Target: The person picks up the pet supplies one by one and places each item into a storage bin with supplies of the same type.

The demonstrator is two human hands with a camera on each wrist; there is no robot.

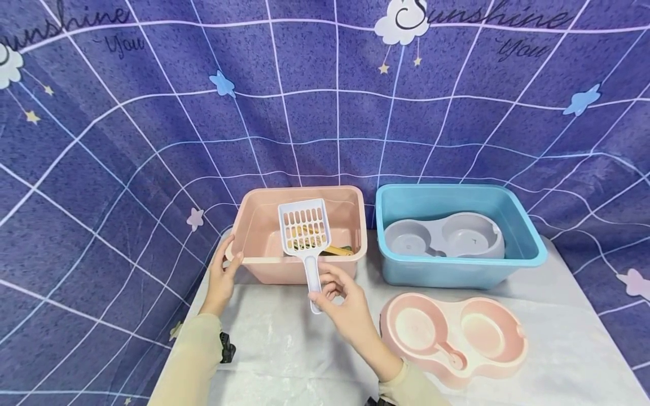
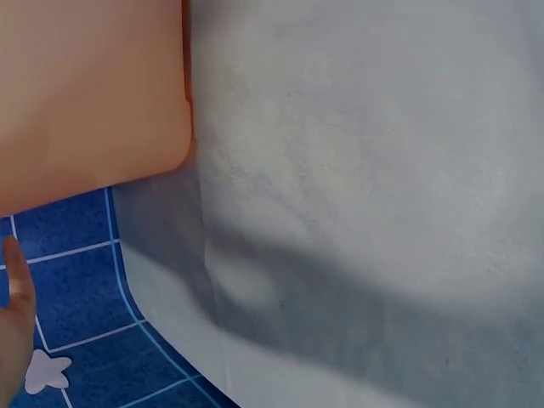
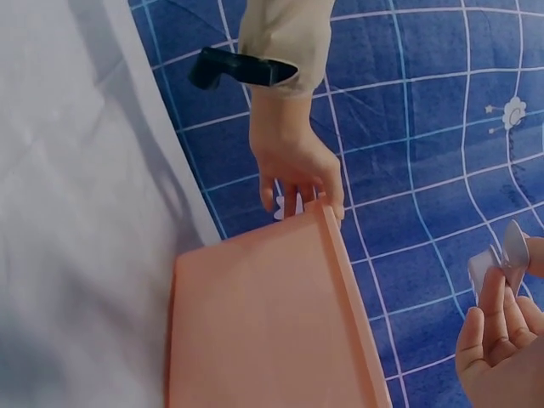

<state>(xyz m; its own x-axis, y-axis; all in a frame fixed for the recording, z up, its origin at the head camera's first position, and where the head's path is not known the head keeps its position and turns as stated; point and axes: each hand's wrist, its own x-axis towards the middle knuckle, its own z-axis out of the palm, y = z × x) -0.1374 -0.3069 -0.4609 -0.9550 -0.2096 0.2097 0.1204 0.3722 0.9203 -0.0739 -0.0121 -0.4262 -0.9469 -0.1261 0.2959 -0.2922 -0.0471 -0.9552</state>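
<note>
In the head view a white slotted litter scoop (image 1: 311, 265) is held up over the front rim of a pink plastic bin (image 1: 299, 270). My right hand (image 1: 347, 307) pinches its handle between thumb and fingers, and the right wrist view catches the handle end (image 3: 514, 251) in those fingers. My left hand (image 1: 220, 276) grips the bin's front left corner at the rim; the right wrist view shows this left hand (image 3: 297, 161) from the other side. Through the slots and beside the scoop, yellow and green items (image 1: 337, 251) lie inside the bin, partly hidden.
A blue bin (image 1: 457, 273) stands to the right, with a grey double pet bowl (image 1: 434, 228) in it. In front lies a pink double bowl (image 1: 454, 307) on the white-covered table (image 1: 274, 349). A blue patterned curtain (image 1: 304, 113) hangs behind and at the sides.
</note>
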